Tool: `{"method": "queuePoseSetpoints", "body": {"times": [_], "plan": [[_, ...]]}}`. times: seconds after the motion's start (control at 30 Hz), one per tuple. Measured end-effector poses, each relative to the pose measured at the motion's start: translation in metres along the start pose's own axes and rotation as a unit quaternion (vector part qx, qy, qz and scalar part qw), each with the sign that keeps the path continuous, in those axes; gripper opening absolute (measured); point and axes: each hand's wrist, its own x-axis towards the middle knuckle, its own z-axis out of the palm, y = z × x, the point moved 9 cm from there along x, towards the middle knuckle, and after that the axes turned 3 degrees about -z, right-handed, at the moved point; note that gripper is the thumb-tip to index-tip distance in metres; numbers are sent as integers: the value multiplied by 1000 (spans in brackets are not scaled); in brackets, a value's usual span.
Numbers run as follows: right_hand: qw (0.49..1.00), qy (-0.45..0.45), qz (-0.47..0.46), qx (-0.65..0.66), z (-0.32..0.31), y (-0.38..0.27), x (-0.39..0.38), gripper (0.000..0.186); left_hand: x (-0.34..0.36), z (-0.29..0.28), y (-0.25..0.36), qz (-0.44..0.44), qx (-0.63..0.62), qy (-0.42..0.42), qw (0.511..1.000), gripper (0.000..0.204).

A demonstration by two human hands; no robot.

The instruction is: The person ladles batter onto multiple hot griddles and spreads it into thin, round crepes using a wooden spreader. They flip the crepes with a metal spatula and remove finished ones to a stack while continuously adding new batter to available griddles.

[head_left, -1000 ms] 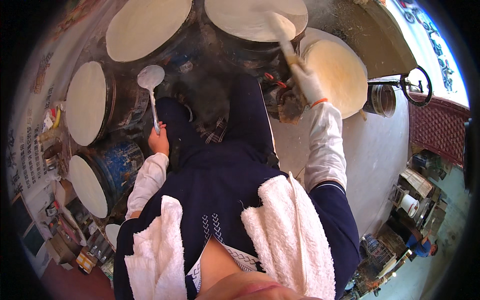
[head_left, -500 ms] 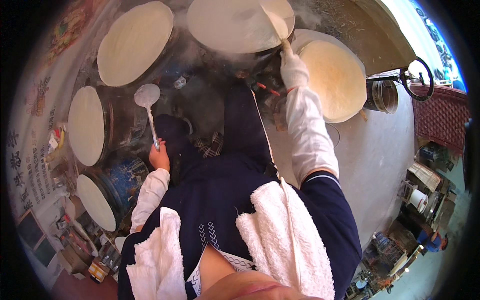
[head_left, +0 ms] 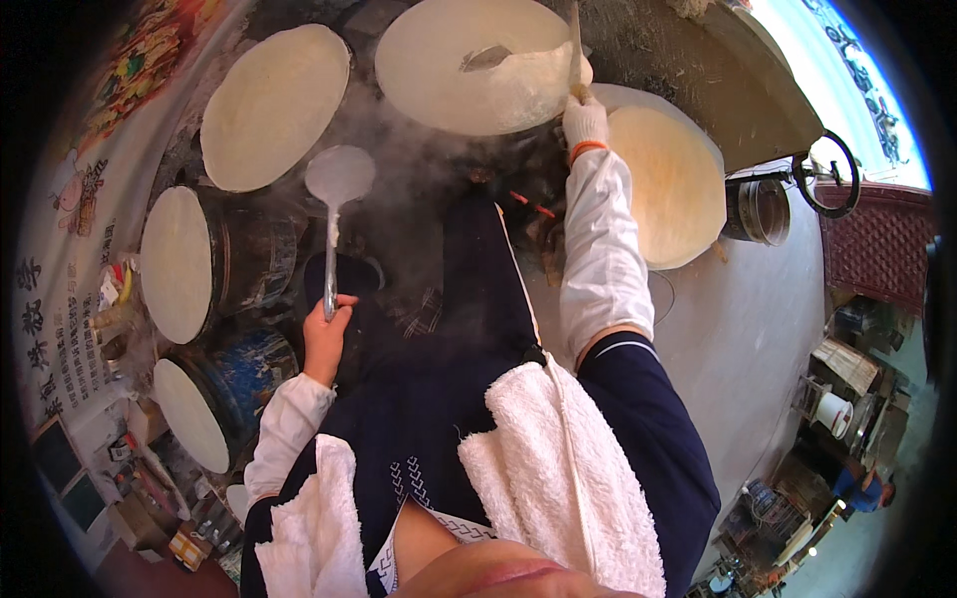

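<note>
My bare left hand (head_left: 326,341) is closed round the handle of a metal ladle (head_left: 339,175), its round bowl coated with pale batter. On my right hand (head_left: 585,122) is a white knitted glove with an orange cuff. Its fingers grip the handle of a long, flat spatula (head_left: 576,48), seen almost edge-on at the right rim of the round griddle in front. Pale batter (head_left: 439,80) covers much of that griddle, with a darker bare-looking patch near its middle. Close by my right forearm lies a large round yellowish pancake (head_left: 663,189).
Pale round sheets top other griddles at the left: one far (head_left: 274,105), one on a dark drum (head_left: 177,264), one on a blue drum (head_left: 189,414). Steam drifts between them. At the right stand a metal bucket (head_left: 766,212) and a black wheel (head_left: 842,171). A person (head_left: 865,490) is far right.
The ladle has risen and moved right with my left hand. My right hand has shifted slightly; the spatula has swung from over the batter to the griddle's right edge.
</note>
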Motion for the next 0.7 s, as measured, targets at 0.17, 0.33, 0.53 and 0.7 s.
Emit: {"method": "queuePoseSetpoints", "body": {"times": [0.17, 0.33, 0.53, 0.7], "plan": [[995, -97, -38, -5, 54, -52, -92, 44, -34, 34, 75, -156, -205, -191, 947, 19], [992, -52, 48, 101, 9, -8, -80, 40, -36, 39, 115, -163, -281, -270, 906, 32], [999, -41, -33, -3, 8, -2, -115, 43, -22, 38, 126, -130, -321, -258, 902, 43], [983, -106, -75, -128, 52, -44, -119, 43, 25, 40, 129, -108, -299, -237, 918, 41]]}}
